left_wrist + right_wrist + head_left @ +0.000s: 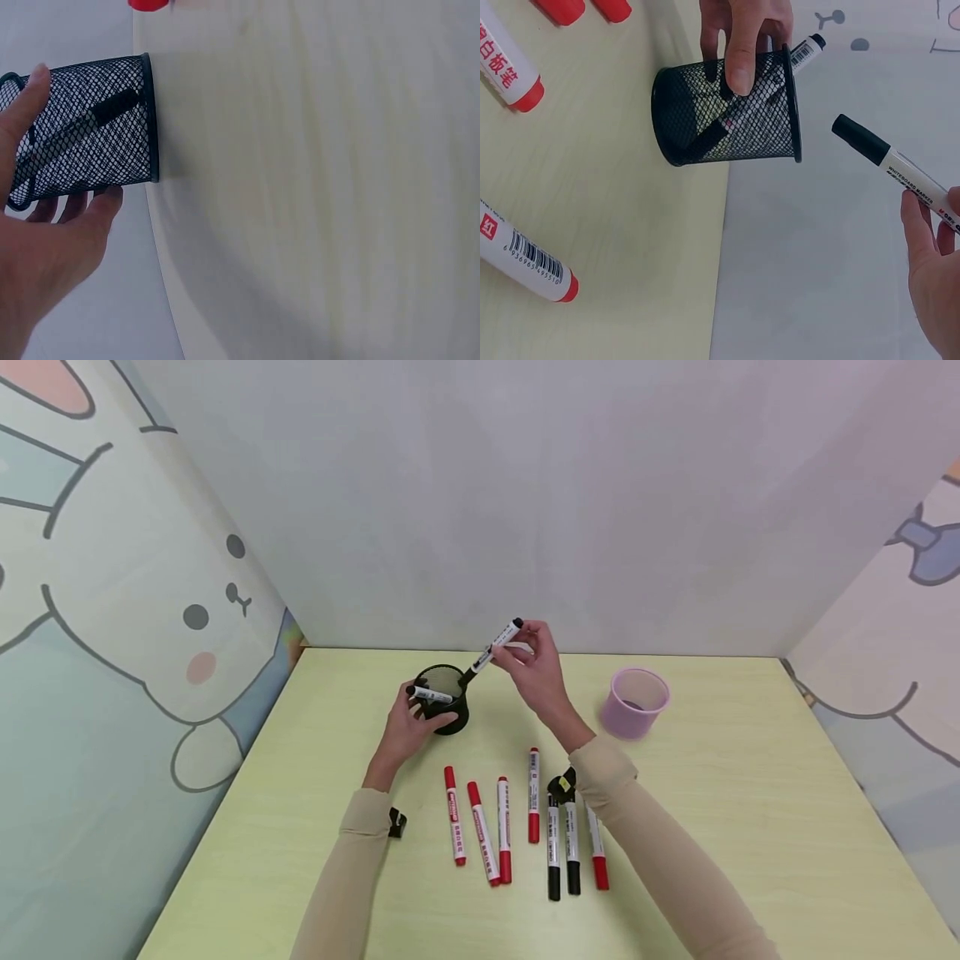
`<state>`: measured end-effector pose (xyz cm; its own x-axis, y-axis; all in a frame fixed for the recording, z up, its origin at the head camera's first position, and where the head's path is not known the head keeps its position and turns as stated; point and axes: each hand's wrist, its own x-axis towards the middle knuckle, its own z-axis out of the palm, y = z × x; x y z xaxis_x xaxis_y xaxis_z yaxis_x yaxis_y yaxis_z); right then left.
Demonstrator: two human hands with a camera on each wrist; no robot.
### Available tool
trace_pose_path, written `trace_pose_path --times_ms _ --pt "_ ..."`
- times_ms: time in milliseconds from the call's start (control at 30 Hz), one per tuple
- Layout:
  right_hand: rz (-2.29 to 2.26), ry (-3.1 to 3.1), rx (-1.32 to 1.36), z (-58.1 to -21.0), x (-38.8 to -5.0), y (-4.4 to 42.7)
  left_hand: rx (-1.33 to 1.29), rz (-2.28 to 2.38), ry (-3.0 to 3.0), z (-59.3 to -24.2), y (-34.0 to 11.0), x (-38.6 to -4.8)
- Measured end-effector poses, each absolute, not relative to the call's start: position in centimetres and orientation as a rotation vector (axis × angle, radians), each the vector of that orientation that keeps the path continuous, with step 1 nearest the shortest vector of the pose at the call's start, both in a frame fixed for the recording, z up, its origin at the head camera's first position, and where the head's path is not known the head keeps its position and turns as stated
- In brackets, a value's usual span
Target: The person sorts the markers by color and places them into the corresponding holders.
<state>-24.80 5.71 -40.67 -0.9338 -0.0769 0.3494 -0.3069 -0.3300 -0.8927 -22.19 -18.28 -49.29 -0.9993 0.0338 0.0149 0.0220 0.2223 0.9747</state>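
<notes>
A black mesh pen cup [451, 720] stands on the table, and my left hand [407, 727] grips its side, thumb on one side and fingers on the other. Inside leans one black-capped whiteboard marker [431, 694], its upper end past the rim; the mesh lets its lower part show in the left wrist view. My right hand [536, 672] pinches another black-capped whiteboard marker [907, 176] between thumb and fingers. That marker is tilted, its lower end close to the cup's rim in the head view. The right wrist view shows a gap between marker and rim.
A pink cup [628, 714] with something dark inside stands to the right. Several red markers [454, 818] lie across the table's front middle, beside two black markers [553, 852]. My right sleeve partly covers one red marker [598, 852]. A pale wall rises behind the table.
</notes>
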Motion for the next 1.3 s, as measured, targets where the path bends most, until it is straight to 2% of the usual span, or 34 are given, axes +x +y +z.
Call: trace_pose_path --times_ms 433,767,1033,1300 --pt "2.254 -1.907 0.537 -41.3 -26.0 3.7 0.046 1.924 2.441 -45.9 -17.3 -20.5" --pt "2.102 -2.119 0.590 -42.0 -25.8 2.4 0.050 1.934 2.430 -46.0 -17.4 -20.5" --pt "1.960 -2.234 0.762 -42.8 -26.1 1.5 0.037 1.928 2.441 -49.1 -18.1 -22.2" --pt "1.709 -2.408 0.904 -42.8 -25.9 0.9 0.053 1.925 2.475 -49.4 -18.1 -22.2"
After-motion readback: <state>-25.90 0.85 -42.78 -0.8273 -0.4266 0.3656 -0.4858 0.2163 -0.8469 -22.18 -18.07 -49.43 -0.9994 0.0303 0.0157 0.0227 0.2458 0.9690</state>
